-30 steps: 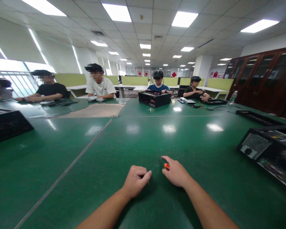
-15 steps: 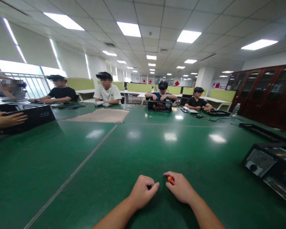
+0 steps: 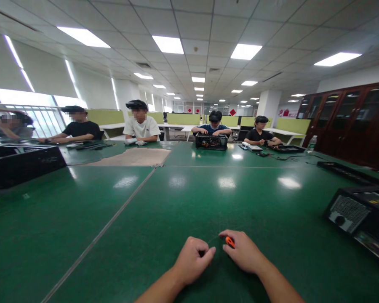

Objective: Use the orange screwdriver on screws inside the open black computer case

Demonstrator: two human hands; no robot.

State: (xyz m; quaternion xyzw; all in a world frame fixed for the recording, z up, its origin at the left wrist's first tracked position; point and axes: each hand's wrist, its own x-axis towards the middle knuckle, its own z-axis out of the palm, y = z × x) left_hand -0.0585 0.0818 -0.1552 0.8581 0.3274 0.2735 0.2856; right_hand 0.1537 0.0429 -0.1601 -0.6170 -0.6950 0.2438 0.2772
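Note:
My left hand [image 3: 194,261] is closed at the near middle of the green table [image 3: 139,223], its fingers curled under and the thumb pointing right. What it holds, if anything, is hidden. My right hand [image 3: 244,251] is close beside it, a small gap between the two. Between its thumb and index finger shows the end of a small orange object [image 3: 230,242] with a dark slot, perhaps a tool handle; the rest is covered by the hand. A faint thin line runs between the hands, too fine to name.
An open computer case [image 3: 360,214] stands at right, a black panel [image 3: 350,173] behind it. Another black case [image 3: 25,164] is at far left. Across the table several people sit, one at an open case [image 3: 211,142]. A bottle [image 3: 312,144] stands far right.
Both my hands have shifted slightly right in view, keeping the same grip. Another person's hand has left the black case at far left. The view has tilted a little.

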